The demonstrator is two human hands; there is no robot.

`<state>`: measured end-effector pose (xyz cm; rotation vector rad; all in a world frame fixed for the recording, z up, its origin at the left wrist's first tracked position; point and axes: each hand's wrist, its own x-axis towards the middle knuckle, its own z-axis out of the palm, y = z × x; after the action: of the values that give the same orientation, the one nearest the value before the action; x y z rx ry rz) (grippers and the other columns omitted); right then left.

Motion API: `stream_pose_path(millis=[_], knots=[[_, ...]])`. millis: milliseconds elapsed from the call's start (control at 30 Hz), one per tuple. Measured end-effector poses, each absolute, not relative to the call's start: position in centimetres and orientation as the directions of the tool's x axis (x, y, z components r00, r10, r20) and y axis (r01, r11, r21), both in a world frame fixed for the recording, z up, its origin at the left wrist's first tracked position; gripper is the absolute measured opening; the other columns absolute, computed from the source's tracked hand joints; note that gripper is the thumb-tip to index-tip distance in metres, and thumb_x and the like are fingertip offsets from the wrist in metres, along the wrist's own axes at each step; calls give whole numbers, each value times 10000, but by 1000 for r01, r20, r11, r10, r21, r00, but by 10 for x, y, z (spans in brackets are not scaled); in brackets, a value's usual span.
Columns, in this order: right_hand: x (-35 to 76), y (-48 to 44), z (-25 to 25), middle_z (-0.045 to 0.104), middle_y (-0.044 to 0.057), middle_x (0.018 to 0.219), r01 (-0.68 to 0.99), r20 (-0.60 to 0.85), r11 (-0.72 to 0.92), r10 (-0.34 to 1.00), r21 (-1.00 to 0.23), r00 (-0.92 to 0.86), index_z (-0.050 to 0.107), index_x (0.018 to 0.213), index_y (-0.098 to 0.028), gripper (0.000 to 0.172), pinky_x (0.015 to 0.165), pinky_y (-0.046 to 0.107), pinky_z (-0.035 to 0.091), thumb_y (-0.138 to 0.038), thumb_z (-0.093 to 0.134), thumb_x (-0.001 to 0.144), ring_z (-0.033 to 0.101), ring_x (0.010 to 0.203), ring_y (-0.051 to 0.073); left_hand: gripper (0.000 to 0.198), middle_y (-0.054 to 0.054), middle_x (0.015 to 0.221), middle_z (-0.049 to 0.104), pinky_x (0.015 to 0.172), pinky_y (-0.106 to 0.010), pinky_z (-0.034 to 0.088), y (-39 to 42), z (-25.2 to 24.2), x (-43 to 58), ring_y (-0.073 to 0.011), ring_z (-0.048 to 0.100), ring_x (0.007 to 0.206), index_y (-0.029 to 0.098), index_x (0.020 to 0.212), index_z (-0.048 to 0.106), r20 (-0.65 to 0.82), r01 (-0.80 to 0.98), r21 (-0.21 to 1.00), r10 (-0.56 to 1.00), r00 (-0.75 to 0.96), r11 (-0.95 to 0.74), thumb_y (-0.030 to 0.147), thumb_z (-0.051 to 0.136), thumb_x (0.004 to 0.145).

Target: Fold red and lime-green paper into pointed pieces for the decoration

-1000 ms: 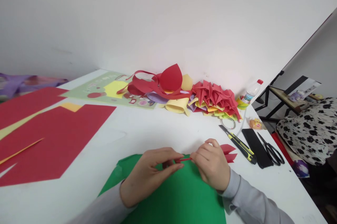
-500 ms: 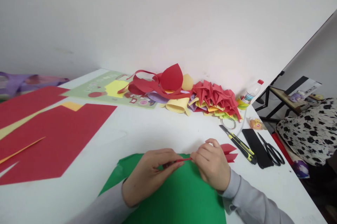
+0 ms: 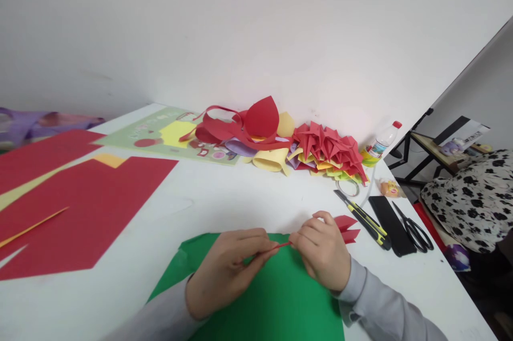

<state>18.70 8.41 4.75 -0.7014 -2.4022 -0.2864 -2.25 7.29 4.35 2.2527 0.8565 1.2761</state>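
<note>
Over a green sheet [image 3: 280,298], my left hand [image 3: 234,266] and my right hand [image 3: 323,253] face each other. Both pinch a thin piece of folded red paper [image 3: 285,245], which shows edge-on as a narrow line between the fingertips. Pointed red paper ends [image 3: 348,230] stick out behind my right hand; whether they belong to the same piece is hidden. Each hand is closed, with the fingers pressed together. Most of the held paper is covered by my fingers.
Large red sheets [image 3: 100,207] lie at left. Along the wall sit cut paper scraps [image 3: 224,130] and folded red paper stars [image 3: 326,143]. On the right are a tape roll [image 3: 348,187], a utility knife [image 3: 364,221], a black phone-like slab [image 3: 390,223], scissors [image 3: 414,231] and a bottle [image 3: 382,143].
My left fingertips have closed tighter and flatter along the red paper. The pointed red ends by my right hand have shifted slightly left and up. My right hand has barely moved.
</note>
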Motion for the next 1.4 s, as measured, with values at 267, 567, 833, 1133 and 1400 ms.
stream_pose_path(millis=[267, 567, 833, 1133, 1400], knots=[[187, 86, 51, 635, 11, 696, 553, 625, 832, 411, 39, -663, 587, 907, -154, 181, 788, 353, 356, -88, 418, 912, 503, 691, 148, 96, 41, 638, 650, 530, -155, 462, 76, 41, -24, -83, 592, 541, 210, 785, 678, 533, 320, 706, 772, 346, -632, 260, 614, 839], [187, 86, 50, 623, 7, 670, 551, 622, 833, 402, 57, -672, 590, 898, -158, 201, 780, 351, 354, -99, 400, 927, 506, 683, 146, 117, 51, 664, 653, 547, -142, 462, 76, 41, -21, -69, 603, 562, 226, 838, 678, 582, 306, 664, 729, 360, -682, 209, 569, 878], [187, 88, 51, 629, 11, 675, 570, 626, 820, 413, 60, -661, 589, 899, -159, 189, 767, 353, 360, -123, 408, 939, 505, 670, 146, 111, 34, 735, 693, 587, -147, 496, 74, 45, -22, -79, 642, 620, 216, 871, 651, 674, 317, 606, 682, 284, -730, 175, 550, 891], [188, 88, 48, 627, 3, 676, 576, 623, 814, 413, 75, -664, 588, 896, -160, 177, 783, 360, 363, -129, 419, 938, 511, 682, 143, 160, 19, 777, 713, 616, -183, 493, 75, 40, -26, -88, 645, 643, 206, 941, 631, 725, 483, 384, 581, 370, -787, 163, 477, 943], [188, 88, 47, 640, 7, 688, 595, 612, 798, 424, 96, -668, 600, 898, -166, 203, 813, 369, 360, -112, 408, 939, 514, 703, 146, 238, 19, 713, 666, 548, -219, 430, 75, 39, -27, -103, 588, 570, 199, 901, 611, 676, 603, 224, 568, 469, -766, 206, 387, 982]])
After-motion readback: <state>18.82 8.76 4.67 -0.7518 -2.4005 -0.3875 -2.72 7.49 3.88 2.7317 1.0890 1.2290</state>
